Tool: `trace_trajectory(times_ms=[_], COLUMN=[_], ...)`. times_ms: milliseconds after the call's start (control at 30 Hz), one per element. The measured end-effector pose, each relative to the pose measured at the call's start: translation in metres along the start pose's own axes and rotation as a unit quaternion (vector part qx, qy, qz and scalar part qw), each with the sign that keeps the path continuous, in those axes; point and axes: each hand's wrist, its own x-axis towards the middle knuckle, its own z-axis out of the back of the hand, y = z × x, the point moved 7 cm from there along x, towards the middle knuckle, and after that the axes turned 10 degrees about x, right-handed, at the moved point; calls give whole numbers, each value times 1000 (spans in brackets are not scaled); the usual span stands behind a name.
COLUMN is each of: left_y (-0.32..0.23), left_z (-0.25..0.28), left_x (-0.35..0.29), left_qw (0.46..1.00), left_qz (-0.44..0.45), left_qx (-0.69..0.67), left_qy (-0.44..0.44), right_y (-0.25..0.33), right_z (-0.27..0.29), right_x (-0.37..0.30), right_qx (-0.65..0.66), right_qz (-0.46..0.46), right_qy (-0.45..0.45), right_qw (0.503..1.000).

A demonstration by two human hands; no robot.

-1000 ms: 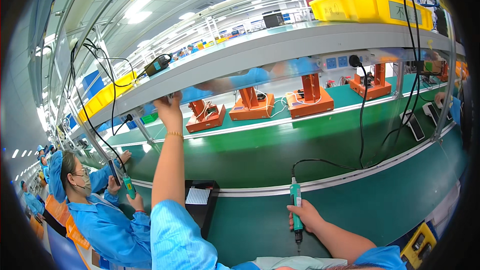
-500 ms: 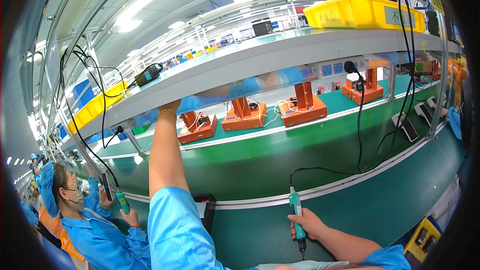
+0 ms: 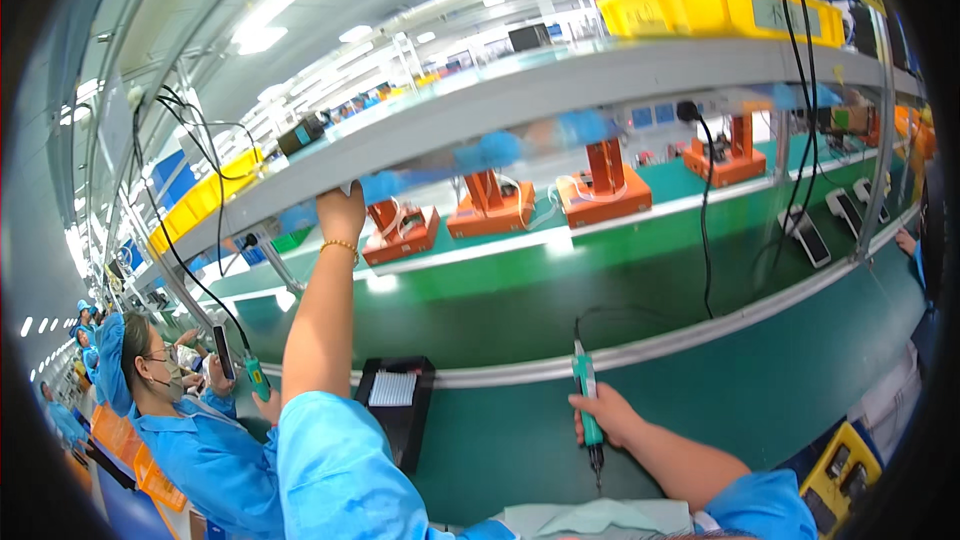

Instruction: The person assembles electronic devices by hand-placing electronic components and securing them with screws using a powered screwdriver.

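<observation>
A green screwdriver (image 3: 585, 372) is gripped in the right hand (image 3: 612, 416), with fingers closed around its body, at five o'clock above the green bench (image 3: 745, 375); its tip is pointed down. The left hand (image 3: 341, 204) is held up at the lower edge of the grey shelf (image 3: 480, 108), between nine and ten o'clock; how far it is open, and whether anything is held, cannot be told. A black tray (image 3: 414, 425) is seen at seven o'clock, a co-worker (image 3: 200, 450) at eight, and a yellow bin (image 3: 680, 8) between one and two.
</observation>
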Motion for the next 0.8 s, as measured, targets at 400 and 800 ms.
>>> trace_trajectory(times_ms=[400, 800], left_y=[-136, -150], left_z=[276, 270], left_x=[-368, -545], left_qw=[646, 597], left_qz=[-209, 8], left_qx=[-369, -418], left_qy=[635, 685], right_y=[13, 10], right_z=[0, -12], right_x=[4, -15], right_qx=[2, -87], right_qz=[1, 97], right_qy=[-22, -80], right_qw=[1000, 988])
